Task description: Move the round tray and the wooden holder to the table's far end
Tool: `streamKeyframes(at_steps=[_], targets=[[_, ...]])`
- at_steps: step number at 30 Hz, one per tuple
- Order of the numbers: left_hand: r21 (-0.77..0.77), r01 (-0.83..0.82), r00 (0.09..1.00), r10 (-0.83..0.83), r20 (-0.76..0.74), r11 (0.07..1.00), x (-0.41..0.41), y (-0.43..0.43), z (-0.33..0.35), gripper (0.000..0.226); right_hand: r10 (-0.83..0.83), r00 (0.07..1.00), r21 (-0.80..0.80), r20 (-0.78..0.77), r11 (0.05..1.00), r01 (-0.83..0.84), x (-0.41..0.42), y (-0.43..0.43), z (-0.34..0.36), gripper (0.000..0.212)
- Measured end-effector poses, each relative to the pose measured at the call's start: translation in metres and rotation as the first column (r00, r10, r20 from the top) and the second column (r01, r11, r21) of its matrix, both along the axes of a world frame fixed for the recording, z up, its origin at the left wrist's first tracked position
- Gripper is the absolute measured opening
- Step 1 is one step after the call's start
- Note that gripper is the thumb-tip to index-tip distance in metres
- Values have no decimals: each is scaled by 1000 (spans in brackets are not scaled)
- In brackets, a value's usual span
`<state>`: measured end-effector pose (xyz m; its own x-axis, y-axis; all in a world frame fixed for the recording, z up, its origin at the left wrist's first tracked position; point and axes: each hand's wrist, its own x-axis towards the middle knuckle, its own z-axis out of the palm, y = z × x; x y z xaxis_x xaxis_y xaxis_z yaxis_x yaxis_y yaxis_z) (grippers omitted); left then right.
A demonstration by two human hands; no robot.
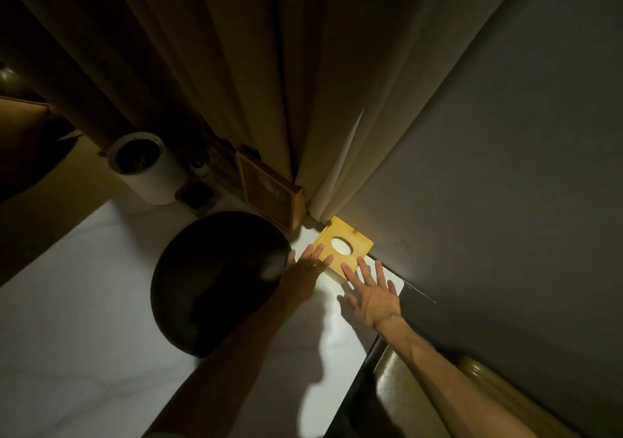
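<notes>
The wooden holder [350, 239], a yellow square box with an oval hole in its top, sits in the far right corner of the white table [101, 302], against the curtain and the wall. The round tray [215, 279], dark and shallow, lies just left of it. My left hand [305, 270] is flat with spread fingers; its fingertips touch the holder's near left edge and its side lies along the tray's rim. My right hand [371, 291], also flat and spread, touches the holder's near right edge with its fingertips. Neither hand grips anything.
Behind the tray, a framed picture [269, 195] leans against the curtain [236, 66]. A white cylinder [148, 171] and small dark items stand left of it. A grey wall [505, 168] runs along the table's right edge. A chair back [404, 397] is at the lower right.
</notes>
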<state>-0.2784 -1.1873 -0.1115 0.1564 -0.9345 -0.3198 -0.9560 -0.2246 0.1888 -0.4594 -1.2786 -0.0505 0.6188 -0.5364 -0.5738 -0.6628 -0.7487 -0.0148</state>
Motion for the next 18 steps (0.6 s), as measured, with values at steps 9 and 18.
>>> streamKeyframes(at_steps=[9, 18], targets=[[-117, -46, 998, 41, -51, 992, -6, 10, 12, 61, -64, 996, 110, 60, 992, 57, 10, -6, 15, 60], [-341, -262, 954, 295, 48, 903, 8, 54, 51, 18, -74, 977, 82, 199, 995, 58, 61, -28, 49, 37]])
